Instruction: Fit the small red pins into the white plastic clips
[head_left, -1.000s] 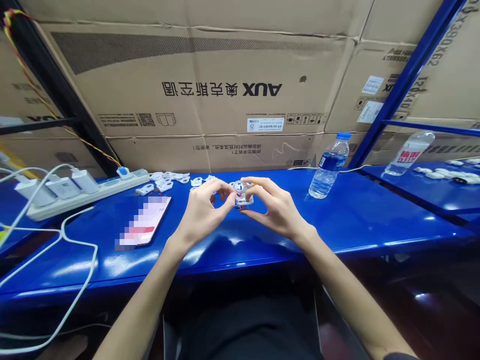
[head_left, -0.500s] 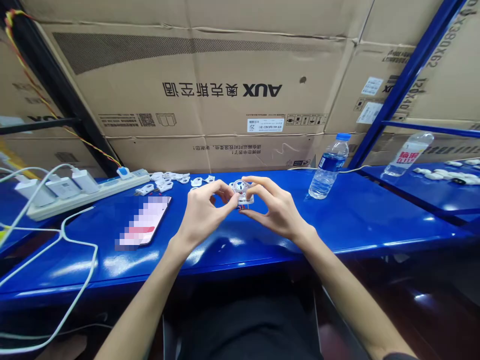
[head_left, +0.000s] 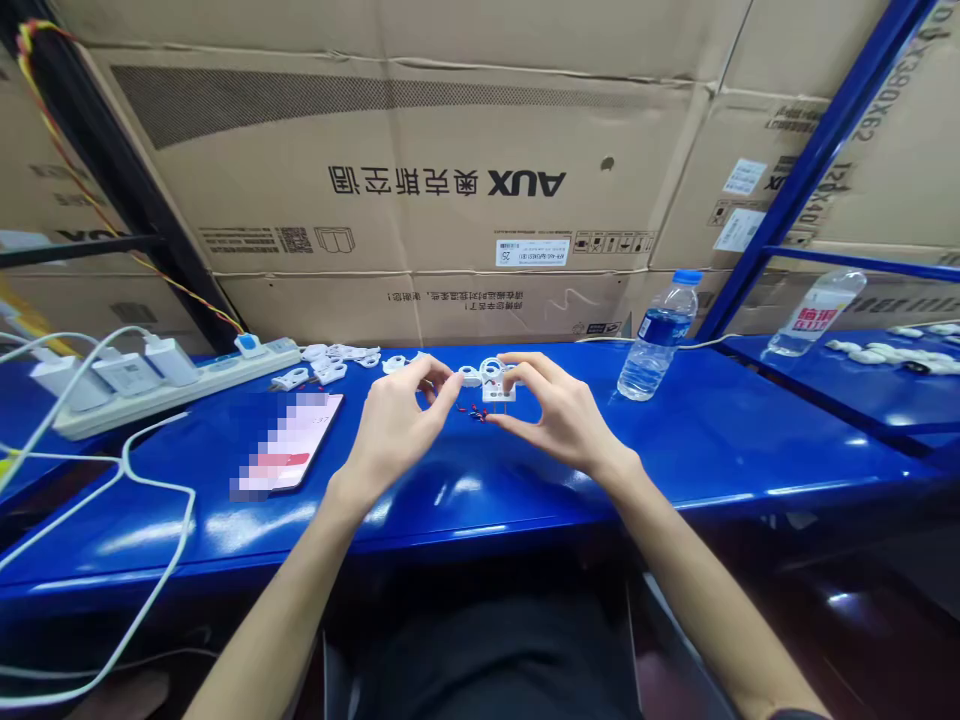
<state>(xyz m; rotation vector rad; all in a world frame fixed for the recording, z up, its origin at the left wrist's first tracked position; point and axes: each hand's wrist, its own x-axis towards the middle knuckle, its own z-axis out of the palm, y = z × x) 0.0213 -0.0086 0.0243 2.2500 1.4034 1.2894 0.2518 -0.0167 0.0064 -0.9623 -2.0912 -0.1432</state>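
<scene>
Fingers (head_left: 517,385) of the right hand (head_left: 559,420) pinch a small white plastic piece (head_left: 497,390); left hand (head_left: 394,425) is open. It looks light and breakable, so hold its edges.

Over the blue table (head_left: 675,450), the right hand (head_left: 559,415) pinches a small white plastic part (head_left: 498,392) between thumb and fingers. The left hand (head_left: 396,425), at its nine o'clock, holds its fingertips just beside it. More white parts (head_left: 334,362) lie at ten o'clock; a water bottle (head_left: 660,335) stands at two o'clock.

The phone (head_left: 289,447) lies left of both hands, the water bottle (head_left: 660,335) right.
</scene>
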